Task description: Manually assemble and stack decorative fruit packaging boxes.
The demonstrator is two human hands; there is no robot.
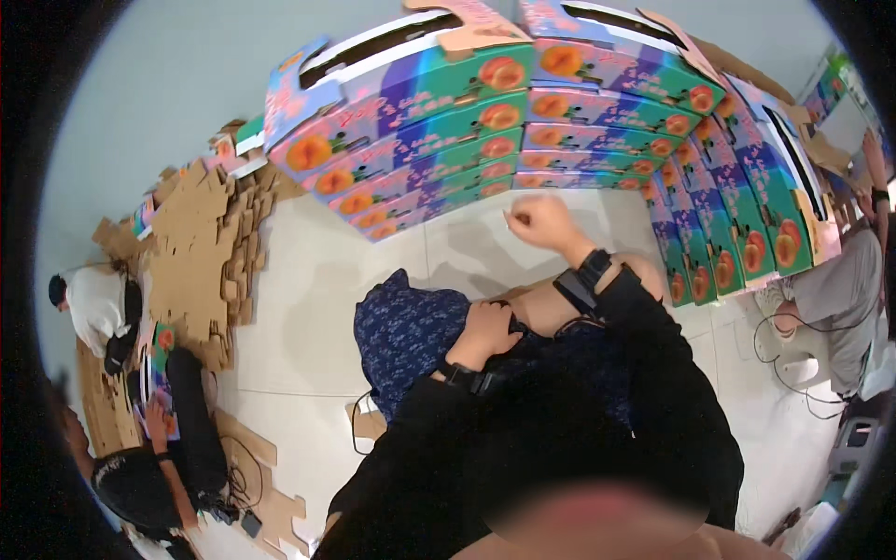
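My left hand (pixel 483 333) rests on the dark blue patterned cloth (pixel 411 322) over my lap, fingers laid against it and thumb apart. Raised in front of my knees, my right hand (pixel 544 224) has its fingers curled in toward the palm, with a dark hollow between them and no object visible. It is nearest to the stacks of colourful fruit cartons but apart from them. The left stack (pixel 411 112) and the middle stack (pixel 607 103) have slotted tops with raised flaps. A third stack (pixel 737 205) stands to the right. Both wrists carry black bands.
A tall pile of flat brown cardboard (pixel 191 252) lies at left. Two people sit near it; the nearer has a hand on a carton (pixel 159 383). At right sits another person in grey trousers (pixel 835 299), near a loose black cable (pixel 779 359). Pale floor tiles (pixel 299 317) surround me.
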